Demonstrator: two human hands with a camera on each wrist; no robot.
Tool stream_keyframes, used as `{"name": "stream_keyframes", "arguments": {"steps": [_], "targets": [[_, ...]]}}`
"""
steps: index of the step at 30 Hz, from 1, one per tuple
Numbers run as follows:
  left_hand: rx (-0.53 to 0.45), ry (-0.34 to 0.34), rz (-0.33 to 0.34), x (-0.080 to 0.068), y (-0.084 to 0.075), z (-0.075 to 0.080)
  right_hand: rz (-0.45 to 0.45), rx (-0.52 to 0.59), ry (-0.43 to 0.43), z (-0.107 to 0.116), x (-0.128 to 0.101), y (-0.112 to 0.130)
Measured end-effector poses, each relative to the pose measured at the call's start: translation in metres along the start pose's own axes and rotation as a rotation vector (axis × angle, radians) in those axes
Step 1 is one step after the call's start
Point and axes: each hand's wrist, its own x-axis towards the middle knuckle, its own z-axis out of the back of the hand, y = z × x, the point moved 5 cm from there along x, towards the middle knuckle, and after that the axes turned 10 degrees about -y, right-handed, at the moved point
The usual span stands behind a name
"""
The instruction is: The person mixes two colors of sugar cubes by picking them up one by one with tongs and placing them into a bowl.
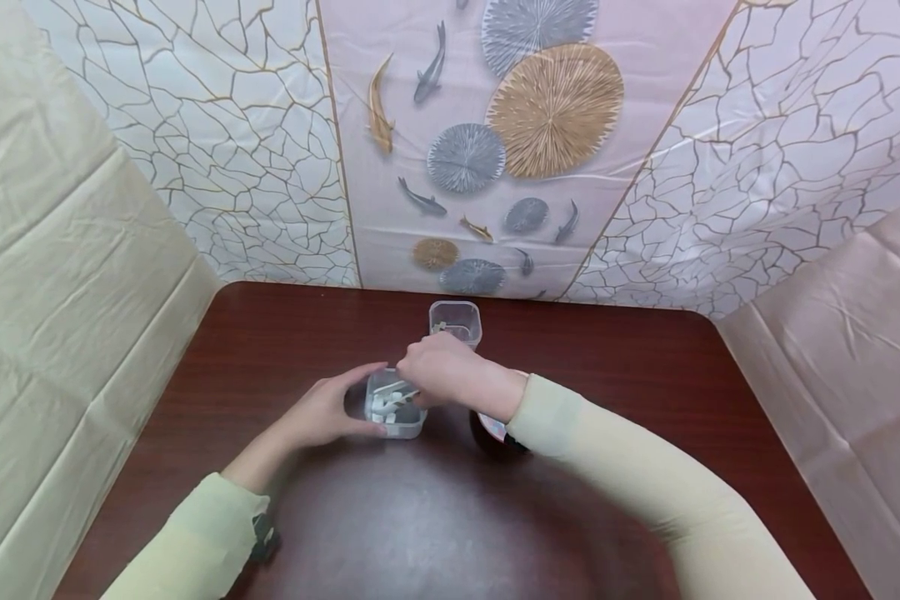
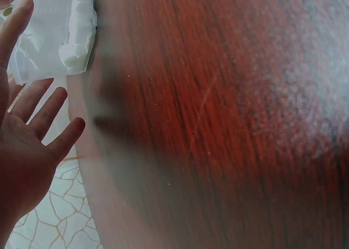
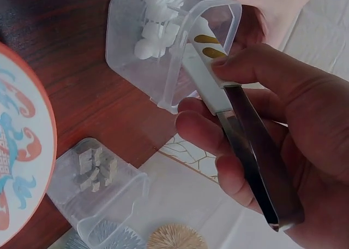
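We are looking down on a dark wooden bench (image 1: 645, 400) where a person in pale sleeves is working over a small clear container (image 1: 395, 406) of white pieces. The right hand (image 1: 442, 373) is pinching a pair of tweezers (image 3: 240, 134), thumb on one blade and fingers curled under the other, so that grip is closed on the tool. The tweezers' long axis is running from the palm straight forward and down into the container's open mouth, the white tips (image 3: 199, 58) already lying past the rim and just short of the white pieces (image 3: 155, 33) heaped at the far end of the box.

That is the relation everything is hanging on here: the pieces are lying directly ahead of the right grip, along the line of the tool, not off to either side. The left hand (image 1: 322, 412) is resting against the container's opposite wall, fingers straight and spread in the wrist view, steadying rather than clasping. It is the nearer hand to the box, but only the right one is carrying the tool.

Beyond the right grip, a second clear container (image 1: 456, 322) with small grey bits is standing apart. A round patterned lid or dish (image 3: 22, 150) is lying under the right forearm, on the near side.
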Motion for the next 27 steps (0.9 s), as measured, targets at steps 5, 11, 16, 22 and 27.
{"name": "stream_keyframes", "arguments": {"steps": [5, 11, 16, 22, 27], "targets": [[0.002, 0.001, 0.003, 0.0, 0.0, -0.001, 0.006, -0.014, 0.009, -0.003, 0.003, 0.002], [-0.005, -0.005, -0.014, 0.0, -0.001, 0.0, 0.01, -0.017, -0.011, -0.004, 0.003, 0.003], [-0.001, -0.009, -0.019, 0.0, -0.002, 0.0, 0.024, 0.01, -0.056, -0.001, -0.001, 0.002], [0.003, -0.001, -0.002, 0.0, -0.003, 0.001, 0.024, 0.03, -0.112, 0.005, -0.01, -0.003], [-0.005, -0.002, 0.009, -0.001, -0.002, 0.001, 0.022, 0.069, -0.149, 0.01, -0.021, -0.01]]}}
